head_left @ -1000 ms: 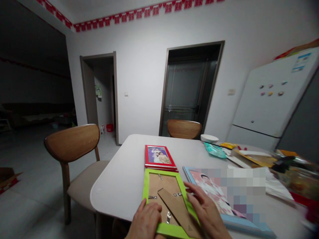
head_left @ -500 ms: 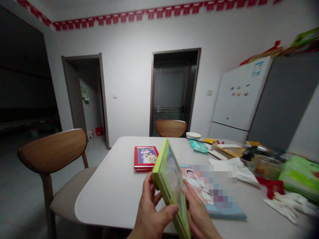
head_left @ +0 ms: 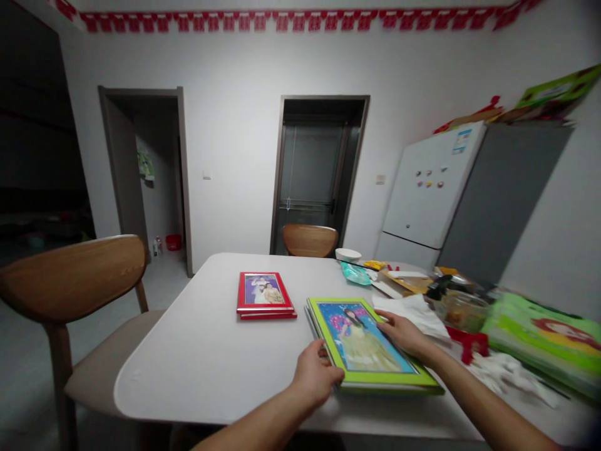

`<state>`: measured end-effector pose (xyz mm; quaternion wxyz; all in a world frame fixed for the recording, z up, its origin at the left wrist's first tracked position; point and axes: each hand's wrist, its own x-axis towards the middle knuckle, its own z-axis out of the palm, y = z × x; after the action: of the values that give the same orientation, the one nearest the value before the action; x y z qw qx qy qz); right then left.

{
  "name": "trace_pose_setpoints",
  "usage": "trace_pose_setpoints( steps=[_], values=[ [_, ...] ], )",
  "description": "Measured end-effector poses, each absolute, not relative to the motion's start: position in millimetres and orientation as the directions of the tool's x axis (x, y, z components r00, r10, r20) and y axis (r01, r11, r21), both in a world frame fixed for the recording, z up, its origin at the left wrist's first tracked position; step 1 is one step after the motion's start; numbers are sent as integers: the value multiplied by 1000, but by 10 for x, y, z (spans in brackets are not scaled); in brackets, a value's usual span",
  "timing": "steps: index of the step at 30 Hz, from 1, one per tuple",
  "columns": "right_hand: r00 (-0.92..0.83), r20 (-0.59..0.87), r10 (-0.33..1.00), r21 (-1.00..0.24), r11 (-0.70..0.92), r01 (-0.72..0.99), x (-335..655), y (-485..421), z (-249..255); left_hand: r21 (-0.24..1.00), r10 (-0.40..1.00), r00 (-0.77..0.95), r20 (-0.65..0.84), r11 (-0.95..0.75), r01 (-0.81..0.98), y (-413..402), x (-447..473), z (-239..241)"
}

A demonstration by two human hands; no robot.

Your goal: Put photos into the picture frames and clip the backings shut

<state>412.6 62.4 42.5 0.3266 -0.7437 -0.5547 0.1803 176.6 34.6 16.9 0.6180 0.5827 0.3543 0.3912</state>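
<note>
A lime-green picture frame (head_left: 361, 341) lies face up at the near right of the table, showing a photo of a person in a pale yellow dress. Under its left side a thin greyish edge of another frame peeks out; the rest of that one is covered. My left hand (head_left: 315, 374) grips the green frame's left edge near the lower corner, thumb on top. Along the opposite edge, my right hand (head_left: 406, 335) has its fingers curled over the border. Further off to the left, red picture frames (head_left: 265, 293) rest in a small stack.
A white table (head_left: 211, 351) carries clutter on its right: a teal packet (head_left: 355, 273), a white bowl (head_left: 348, 255), white paper (head_left: 413, 311), a clear container (head_left: 464, 311) and a green package (head_left: 544, 332). Wooden chairs stand at the left (head_left: 75, 282) and far side (head_left: 310, 240).
The green picture frame was held tilted on edge above the table; now it lies flat over the blue picture frame. Both hands came down with it, and my view turned slightly right.
</note>
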Motion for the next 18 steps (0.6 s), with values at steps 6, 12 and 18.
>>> trace_pose_setpoints(
  steps=[6,12,18],
  values=[
    [357,159,920,-510,-233,828,4166,772,236,948,920,382,88,-196,253,433,1808,121],
    [318,256,913,-430,-187,883,3806,767,312,757,924,340,175,-347,554,635,1430,158],
    [37,338,940,-446,126,886,2760,808,429,495,932,246,267,-351,795,1220,922,239]
  ],
)
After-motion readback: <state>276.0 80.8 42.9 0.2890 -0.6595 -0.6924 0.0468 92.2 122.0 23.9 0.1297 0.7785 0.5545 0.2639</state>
